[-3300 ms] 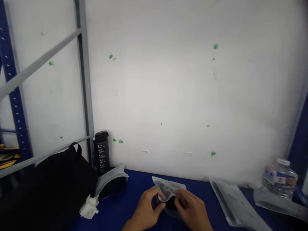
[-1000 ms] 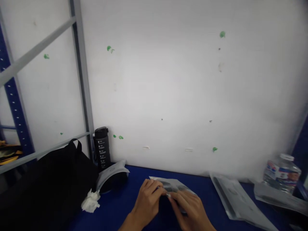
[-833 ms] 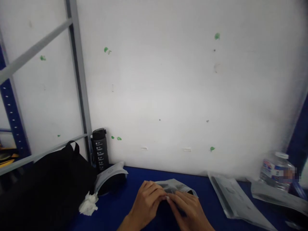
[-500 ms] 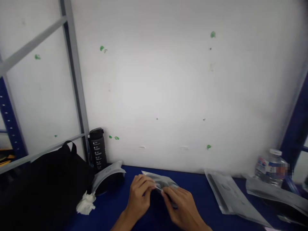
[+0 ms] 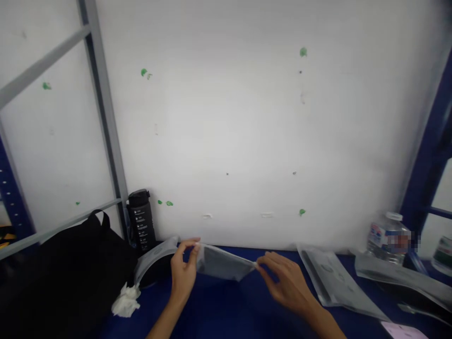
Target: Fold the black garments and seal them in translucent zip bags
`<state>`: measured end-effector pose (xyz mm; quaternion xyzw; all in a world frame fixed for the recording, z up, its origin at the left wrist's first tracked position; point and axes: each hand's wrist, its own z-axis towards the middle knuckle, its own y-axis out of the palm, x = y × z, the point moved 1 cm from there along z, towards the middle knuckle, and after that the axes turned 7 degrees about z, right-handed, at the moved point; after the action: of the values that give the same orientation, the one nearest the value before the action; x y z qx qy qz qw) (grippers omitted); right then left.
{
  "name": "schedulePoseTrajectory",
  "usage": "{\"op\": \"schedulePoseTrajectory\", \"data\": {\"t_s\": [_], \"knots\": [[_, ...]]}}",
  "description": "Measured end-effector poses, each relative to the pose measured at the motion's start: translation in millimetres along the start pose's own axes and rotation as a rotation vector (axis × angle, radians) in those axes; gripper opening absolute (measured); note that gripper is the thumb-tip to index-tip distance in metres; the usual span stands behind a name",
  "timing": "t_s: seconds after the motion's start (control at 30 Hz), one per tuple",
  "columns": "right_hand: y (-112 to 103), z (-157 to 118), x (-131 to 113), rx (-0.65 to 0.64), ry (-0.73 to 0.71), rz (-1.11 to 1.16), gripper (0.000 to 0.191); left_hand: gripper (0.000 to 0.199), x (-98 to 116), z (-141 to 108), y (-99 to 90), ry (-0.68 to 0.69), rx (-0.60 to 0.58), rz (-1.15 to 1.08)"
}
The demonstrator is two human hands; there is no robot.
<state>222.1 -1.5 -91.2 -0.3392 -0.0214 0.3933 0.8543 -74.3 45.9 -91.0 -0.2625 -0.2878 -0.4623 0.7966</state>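
A translucent plastic bag [image 5: 224, 263] is stretched between my two hands above the blue table. My left hand [image 5: 183, 268] pinches its upper left corner between thumb and fingers. The upper right corner is pinched by my right hand [image 5: 284, 278], which sits a little lower. The bag hangs down from its top edge and looks flat, with a greyish surface; whether anything is inside cannot be made out.
On the blue table [image 5: 219, 310], a black bag [image 5: 74, 278], crumpled tissue [image 5: 126, 300], black bottle [image 5: 141, 221] and curved plastic pouch [image 5: 155, 259] stand left. Right are a flat pouch [image 5: 335, 278], another pouch [image 5: 402, 278] and a clear bottle [image 5: 388, 238]. A white wall [image 5: 226, 117] rises behind.
My hands have moved apart, the left one up and left, the right one to the right. The bag, bunched between them before, is now spread out. The view has shifted slightly.
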Motion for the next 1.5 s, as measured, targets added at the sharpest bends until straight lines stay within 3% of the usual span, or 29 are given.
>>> {"op": "schedulePoseTrajectory", "data": {"t_s": [0.1,0.17,0.23,0.3,0.37,0.43,0.53,0.7,0.8,0.9,0.97,1.03,1.13,1.23,1.3,1.37,1.5], "knots": [[-9,0,2,-0.106,0.133,0.309,0.038,0.037,-2,-5,7.4,-0.087,-0.126,-0.139],[-5,-1,0,-0.208,0.234,0.564,0.053,0.040,1,-15,17.0,-0.151,-0.199,-0.225],[5,-3,-4,-0.258,0.347,0.726,0.054,0.042,6,-28,26.5,-0.184,-0.276,-0.276],[17,-6,-11,-0.310,0.455,0.746,0.056,0.041,13,-40,32.4,-0.173,-0.363,-0.293],[26,-9,-18,-0.435,0.521,0.695,0.089,0.038,19,-50,33.6,-0.135,-0.450,-0.307],[30,-9,-25,-0.557,0.527,0.634,0.106,0.037,24,-54,31.9,-0.094,-0.518,-0.320],[29,-6,-33,-0.613,0.474,0.517,0.100,0.039,22,-53,29.7,-0.073,-0.489,-0.295],[20,-2,-31,-0.569,0.424,0.170,0.090,0.040,3,-42,33.7,-0.165,-0.253,-0.100],[-2,4,-12,-0.381,0.466,-0.150,0.082,0.039,-6,-39,36.6,-0.189,-0.185,-0.068],[-30,4,20,-0.166,0.761,-0.550,0.073,0.036,-8,-39,38.3,-0.196,-0.167,-0.063],[-40,-5,42,-0.157,0.976,-0.724,0.084,0.033,-6,-41,39.7,-0.185,-0.176,-0.055],[-39,-17,60,-0.314,1.112,-0.748,0.092,0.031,-3,-44,41.8,-0.162,-0.205,-0.049],[-32,-32,75,-0.556,1.126,-0.751,0.089,0.028,0,-49,44.9,-0.133,-0.254,-0.035],[-38,-34,86,-0.619,1.112,-0.679,0.087,0.026,2,-52,46.4,-0.123,-0.293,-0.018],[-51,-35,98,-0.605,1.101,-0.559,0.075,0.025,3,-51,46.2,-0.128,-0.309,-0.015],[-64,-41,113,-0.498,1.071,-0.519,0.063,0.026,3,-49,45.6,-0.136,-0.318,-0.016],[-80,-65,146,-0.298,1.142,-0.567,0.061,0.025,0,-46,45.3,-0.155,-0.322,-0.001]]}}
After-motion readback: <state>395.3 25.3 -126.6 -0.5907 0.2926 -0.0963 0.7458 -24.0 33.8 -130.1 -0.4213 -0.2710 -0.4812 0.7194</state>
